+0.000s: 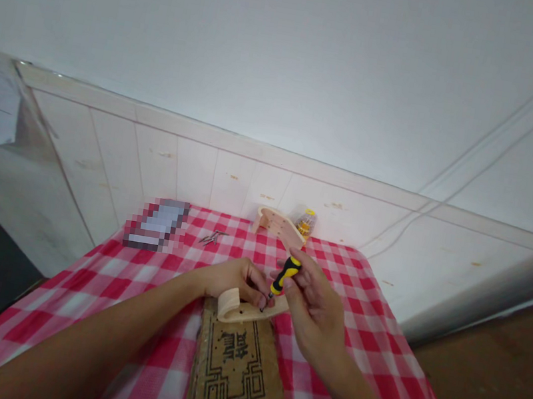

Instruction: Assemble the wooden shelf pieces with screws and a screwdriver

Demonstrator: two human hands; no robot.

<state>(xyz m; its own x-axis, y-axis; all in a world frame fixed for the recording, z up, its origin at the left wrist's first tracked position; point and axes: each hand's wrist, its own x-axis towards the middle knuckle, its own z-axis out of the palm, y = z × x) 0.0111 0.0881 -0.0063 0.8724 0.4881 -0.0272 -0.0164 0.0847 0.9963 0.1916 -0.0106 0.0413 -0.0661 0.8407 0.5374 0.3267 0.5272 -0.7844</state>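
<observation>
My right hand pinches a small yellow and black screwdriver, its tip down on a curved pale wooden piece. My left hand rests on that piece, fingers closed around its curled end and holding it steady. The wooden piece lies across the far end of a brown engraved board with a dark pattern and rows of small holes. Everything sits on a red and white checked tablecloth.
A second curved wooden piece and a small jar with a yellow lid stand at the table's far edge by the white wall. A few metal screws lie nearby. A blurred-out flat object sits far left. Brown floor lies to the right.
</observation>
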